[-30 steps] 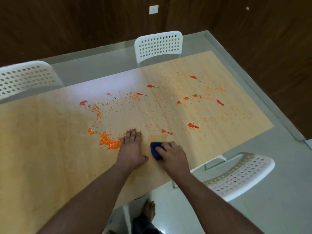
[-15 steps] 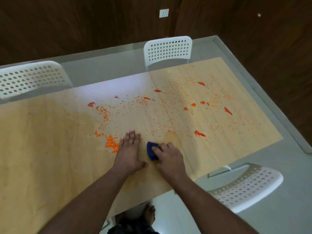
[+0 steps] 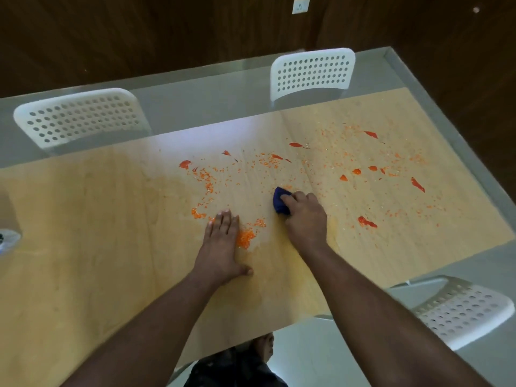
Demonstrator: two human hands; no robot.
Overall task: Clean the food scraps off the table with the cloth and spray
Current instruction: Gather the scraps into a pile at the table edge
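Orange and red food scraps [image 3: 360,171] lie scattered over the middle and right of the light wooden table [image 3: 83,219]. A small heap of orange crumbs [image 3: 245,238] sits just right of my left hand [image 3: 223,247], which lies flat on the tabletop with straight fingers. My right hand [image 3: 305,216] grips a bunched dark blue cloth [image 3: 279,201] and presses it onto the table, a little beyond the heap. A larger red scrap [image 3: 367,222] lies to the right of that hand. No spray bottle is clearly in view.
Two white perforated chairs [image 3: 81,118] [image 3: 312,72] stand along the far side and another one [image 3: 458,308] at the near right. A pale object [image 3: 7,238] is cut off at the left edge. My foot [image 3: 264,346] shows below the table's near edge.
My right hand has moved the cloth forward and to the right, away from my left hand. A heap of orange crumbs now shows between the two hands.
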